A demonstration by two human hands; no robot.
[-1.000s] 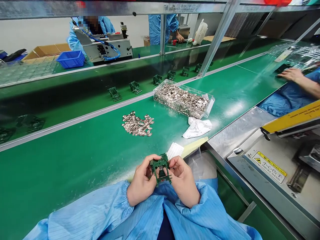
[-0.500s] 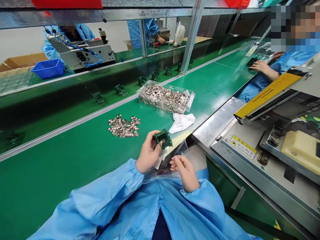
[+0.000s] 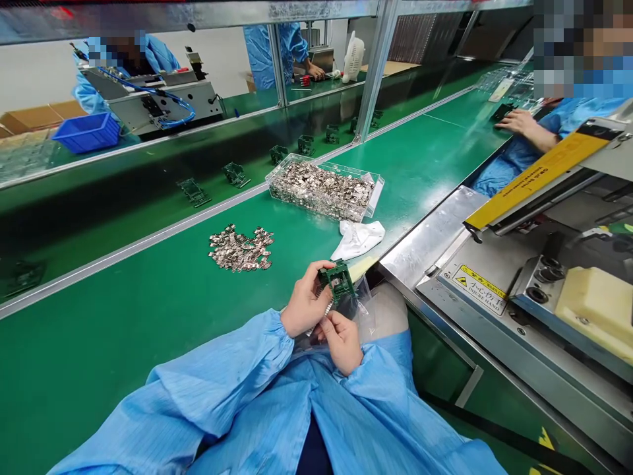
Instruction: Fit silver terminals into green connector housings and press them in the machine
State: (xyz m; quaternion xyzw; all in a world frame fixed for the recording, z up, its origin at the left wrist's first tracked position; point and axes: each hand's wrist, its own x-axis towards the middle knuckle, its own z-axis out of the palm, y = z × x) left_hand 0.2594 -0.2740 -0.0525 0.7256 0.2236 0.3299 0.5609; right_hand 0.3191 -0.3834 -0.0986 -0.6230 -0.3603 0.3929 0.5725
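My left hand [image 3: 304, 302] grips a dark green plastic frame [image 3: 341, 282] with a square opening, thumb on its near side. Just below it my right hand [image 3: 345, 346] is closed in a pinch, its fingertips close to the left thumb. What the pinch holds, if anything, is hidden. Between the hands shows a bit of a pale toothed strip [image 3: 328, 308], mostly covered by the fingers. A clear plastic bag [image 3: 364, 305] lies on my lap beneath the hands. Beyond the hands, a loose pile of small metal pieces [image 3: 241, 249] lies on the green bench [image 3: 148, 297].
A clear plastic box [image 3: 376, 198] full of metal pieces stands beyond a crumpled white wrapper [image 3: 359, 239]. Several green frames [image 3: 194, 192] line the strip behind the rail. At right is a machine [image 3: 479, 290] with a warning label; a co-worker's hand [image 3: 519, 122] is beyond it.
My left hand has moved slightly right with the green frame, which has tilted. My right hand has moved left, up to the left thumb, and the toothed strip is now more covered.
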